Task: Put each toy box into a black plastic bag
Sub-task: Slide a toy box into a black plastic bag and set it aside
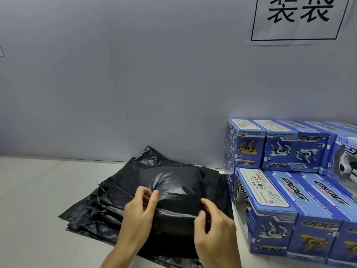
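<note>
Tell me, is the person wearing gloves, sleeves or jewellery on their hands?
No. The left hand and right hand are bare: no gloves, rings, watch or bracelets show. Both forearms are uncovered down to the frame's edge, so no sleeve is visible. Fingernails look short and unpainted.

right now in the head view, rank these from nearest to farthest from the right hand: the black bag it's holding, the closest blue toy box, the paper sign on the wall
1. black bag: pinched in the right hand, front centre.
2. closest blue toy box: just to its right on the table, apart from the hand.
3. paper sign: high on the wall, upper right.
</note>
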A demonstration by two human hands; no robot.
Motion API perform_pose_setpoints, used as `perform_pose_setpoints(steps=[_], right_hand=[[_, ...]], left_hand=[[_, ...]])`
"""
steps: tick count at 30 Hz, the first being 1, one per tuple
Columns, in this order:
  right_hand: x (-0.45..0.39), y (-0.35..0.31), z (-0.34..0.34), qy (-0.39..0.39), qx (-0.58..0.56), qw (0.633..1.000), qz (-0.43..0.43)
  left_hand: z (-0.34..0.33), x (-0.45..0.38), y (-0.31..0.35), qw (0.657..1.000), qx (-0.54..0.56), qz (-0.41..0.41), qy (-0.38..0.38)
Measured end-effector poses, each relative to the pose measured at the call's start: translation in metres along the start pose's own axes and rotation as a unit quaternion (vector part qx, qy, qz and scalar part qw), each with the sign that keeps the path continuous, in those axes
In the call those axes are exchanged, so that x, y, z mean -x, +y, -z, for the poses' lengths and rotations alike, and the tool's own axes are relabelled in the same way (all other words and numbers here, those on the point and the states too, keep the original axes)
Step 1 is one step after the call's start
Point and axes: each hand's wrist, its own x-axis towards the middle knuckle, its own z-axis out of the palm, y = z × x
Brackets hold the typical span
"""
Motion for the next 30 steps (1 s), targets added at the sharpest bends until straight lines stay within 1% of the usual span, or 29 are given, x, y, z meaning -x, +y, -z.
perform_pose_setpoints(steps=[2, 3, 5, 8, 10, 12, 14, 16, 17, 19, 21, 23, 28, 30], right_hand=[[0.0, -0.003, -0.004, -0.033, -0.008, 0.998, -0.056], [-0.001, -0.004, -0.005, -0.05, -0.012, 0.996, -0.073], [-0.002, -0.006, -0.007, -0.076, -0.032, 0.992, -0.101], [-0.003, -0.005, -0.01, -0.089, -0.062, 0.985, -0.136], [-0.003, -0.004, -0.009, -0.087, -0.068, 0.984, -0.14], [-0.004, -0.004, -0.008, -0.08, -0.063, 0.986, -0.133], [-0.005, -0.007, -0.006, -0.076, -0.061, 0.987, -0.131], [-0.005, -0.014, -0.004, -0.079, -0.072, 0.985, -0.138], [-0.005, -0.018, -0.003, -0.082, -0.092, 0.982, -0.143], [-0.005, -0.027, 0.0, -0.079, -0.17, 0.97, -0.154], [-0.008, -0.035, 0.005, -0.068, -0.239, 0.956, -0.159], [-0.012, -0.036, 0.012, -0.049, -0.273, 0.949, -0.153], [-0.022, -0.029, 0.024, 0.033, -0.336, 0.933, -0.126], [-0.025, -0.027, 0.027, 0.07, -0.337, 0.933, -0.106]], left_hand=[[-0.007, 0.0, -0.002, 0.993, 0.03, 0.111, -0.02], [-0.011, 0.0, -0.003, 0.987, 0.051, 0.151, -0.032], [-0.018, 0.001, -0.001, 0.979, 0.08, 0.184, -0.044], [-0.021, 0.002, 0.003, 0.975, 0.1, 0.192, -0.044], [-0.022, 0.002, 0.005, 0.977, 0.095, 0.19, -0.031], [-0.022, 0.004, 0.008, 0.981, 0.084, 0.175, 0.005], [-0.02, 0.006, 0.014, 0.983, 0.098, 0.155, 0.031], [-0.019, 0.01, 0.02, 0.977, 0.163, 0.135, 0.01], [-0.019, 0.012, 0.023, 0.967, 0.217, 0.136, -0.008], [-0.021, 0.017, 0.031, 0.945, 0.295, 0.138, -0.024], [-0.024, 0.021, 0.037, 0.937, 0.325, 0.131, -0.012], [-0.027, 0.024, 0.042, 0.93, 0.348, 0.117, -0.008], [-0.032, 0.023, 0.06, 0.918, 0.39, 0.072, -0.023], [-0.035, 0.013, 0.065, 0.926, 0.375, 0.035, -0.036]])
